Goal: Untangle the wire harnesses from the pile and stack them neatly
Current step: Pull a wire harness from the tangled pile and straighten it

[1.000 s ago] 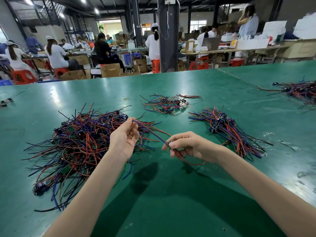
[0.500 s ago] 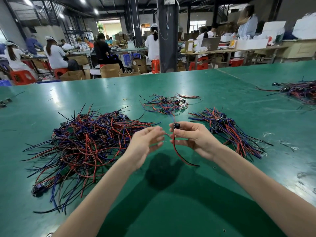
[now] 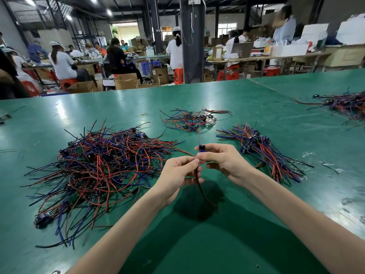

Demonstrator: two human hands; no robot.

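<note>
A worker's left hand (image 3: 177, 175) and right hand (image 3: 223, 161) meet just right of the tangled pile (image 3: 102, 165), above the green counter (image 3: 217, 244), both closed on a single wire harness (image 3: 201, 148). The right grip pinches its small black connector between thumb and fingers. The left grip pinches the thin wires just below, and a red and a dark strand hang in a curve toward the counter. One red wire runs from the pinch to the tangled pile, a loose heap of red, blue and black strands with small green boards. Farther right of the pile lies a neater stack (image 3: 262, 153), its wires fanned one way. Beyond and to the right of the pile sits a smaller cluster (image 3: 189, 119).
</note>
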